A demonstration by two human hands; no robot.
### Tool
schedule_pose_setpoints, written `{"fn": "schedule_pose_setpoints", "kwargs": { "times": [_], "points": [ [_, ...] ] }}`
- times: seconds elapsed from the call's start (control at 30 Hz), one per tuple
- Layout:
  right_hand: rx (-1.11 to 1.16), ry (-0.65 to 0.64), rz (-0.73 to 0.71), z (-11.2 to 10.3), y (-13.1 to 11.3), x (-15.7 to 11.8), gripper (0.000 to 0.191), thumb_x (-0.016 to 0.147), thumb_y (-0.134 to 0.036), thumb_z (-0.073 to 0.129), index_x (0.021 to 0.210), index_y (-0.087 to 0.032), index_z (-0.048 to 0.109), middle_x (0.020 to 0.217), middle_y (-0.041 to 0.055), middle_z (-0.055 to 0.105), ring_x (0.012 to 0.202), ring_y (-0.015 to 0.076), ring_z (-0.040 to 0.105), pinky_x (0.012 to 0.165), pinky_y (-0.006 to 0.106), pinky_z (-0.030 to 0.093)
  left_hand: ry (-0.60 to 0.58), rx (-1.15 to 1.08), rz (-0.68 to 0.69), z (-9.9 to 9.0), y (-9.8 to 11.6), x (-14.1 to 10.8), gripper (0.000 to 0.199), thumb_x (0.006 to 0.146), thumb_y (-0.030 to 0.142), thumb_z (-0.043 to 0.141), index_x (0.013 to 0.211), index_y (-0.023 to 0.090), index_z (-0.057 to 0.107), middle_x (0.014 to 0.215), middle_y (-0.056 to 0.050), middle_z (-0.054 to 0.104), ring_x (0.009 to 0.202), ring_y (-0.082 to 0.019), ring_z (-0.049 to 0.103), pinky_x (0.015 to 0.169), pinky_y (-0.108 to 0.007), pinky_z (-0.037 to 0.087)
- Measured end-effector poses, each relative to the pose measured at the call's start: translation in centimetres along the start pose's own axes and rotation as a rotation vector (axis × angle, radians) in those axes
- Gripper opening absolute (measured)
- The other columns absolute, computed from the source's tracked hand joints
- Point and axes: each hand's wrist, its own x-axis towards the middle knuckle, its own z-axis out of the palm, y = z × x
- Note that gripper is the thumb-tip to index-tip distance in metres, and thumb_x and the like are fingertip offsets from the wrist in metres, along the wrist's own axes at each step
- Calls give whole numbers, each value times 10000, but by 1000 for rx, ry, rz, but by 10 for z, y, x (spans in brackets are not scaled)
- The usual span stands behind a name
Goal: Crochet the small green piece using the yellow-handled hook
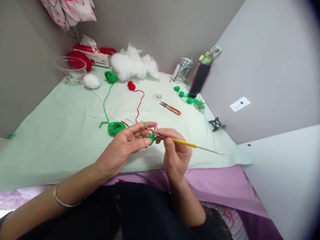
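My left hand pinches a small green crochet piece between thumb and fingers, with green yarn running over the raised index finger. In my right hand is a crochet hook with a yellow handle, held like a pen. Its tip meets the green piece, and its other metal end points to the right. Just left of my left hand lies a coil of green yarn. Red yarn runs from a small red ball to behind my fingers, where loops of it partly show.
Thread snips and a small round case lie mid-table. White stuffing, a green yarn ball, a white ball and a plastic tub stand behind. Small green crochet pieces, a bottle and a pen cup are right.
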Motion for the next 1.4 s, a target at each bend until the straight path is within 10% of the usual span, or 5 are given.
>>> {"fn": "schedule_pose_setpoints", "kwargs": {
  "times": [0.27,0.43,0.9,1.4],
  "points": [
    [-467,-26,-401,-1,7,-17,398,951,-105,681,1284,-315,736,1105,68,760,983,211,739,772,369,651,47,-158,-84,2,-5,3,381,785,266,907,1158,243,833,896,-8,729,774,-100,604,832,-232,514],
    [-44,60,-36,-5,0,-5,220,1028,-199,580,1081,-279,779,872,21,722,716,146,664,636,323,577,36,-199,-144,0,0,5,262,783,201,885,1044,197,858,809,23,691,504,-6,379,755,-221,532],
    [371,40,338,-4,4,0,164,1007,-372,651,962,-266,767,872,-3,768,672,110,653,652,271,552,-54,26,8,-3,0,-1,261,892,251,784,1147,275,837,1004,-3,697,644,-71,535,821,-295,556],
    [-14,-11,-18,-3,-9,-7,244,1061,-180,494,1100,-253,723,956,19,756,781,136,711,712,312,614,78,328,212,-9,-1,-4,284,874,279,820,1155,313,837,875,3,651,835,-158,546,803,-272,440]
  ]
}}
